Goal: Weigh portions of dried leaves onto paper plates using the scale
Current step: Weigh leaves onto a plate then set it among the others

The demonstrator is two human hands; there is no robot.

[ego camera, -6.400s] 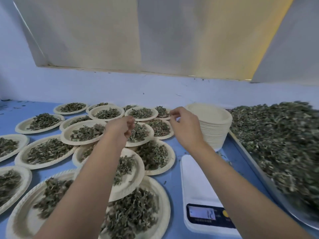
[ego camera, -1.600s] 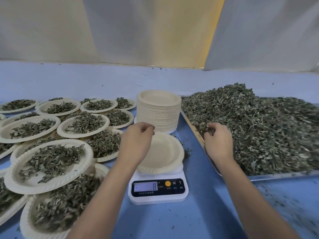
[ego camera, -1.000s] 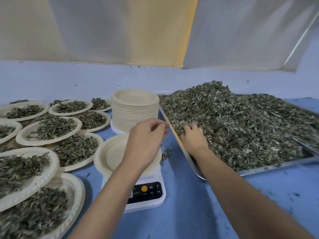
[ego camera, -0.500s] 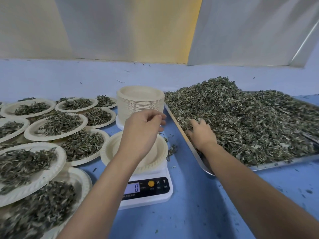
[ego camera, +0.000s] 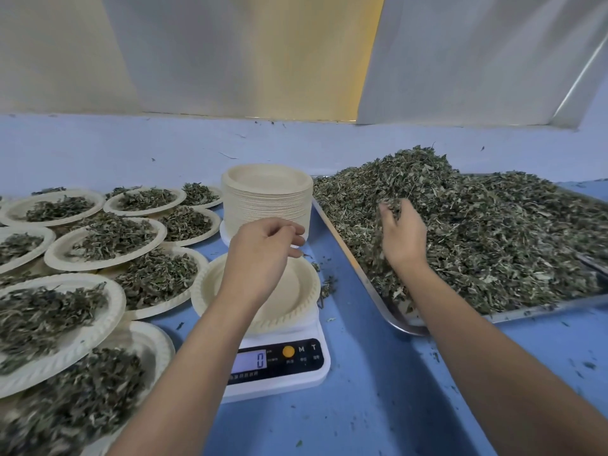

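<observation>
Scale reads zero below the left hand, empty paper plate on it, so this portion is not yet started. Left hand hovers over the plate, fingers loosely curled, holding nothing. Right hand grips a clump of dried leaves in the metal tray. Many filled plates left of the left hand; plate stack just beyond it — path to the plate looks clear.

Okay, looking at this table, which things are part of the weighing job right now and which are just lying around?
In the job: right hand grabbing from the leaf pile; metal tray; empty plate on the scale; left hand above it; plate stack; filled plates.
Lying about: leaf crumbs on the blue table; pale sheets behind.
</observation>
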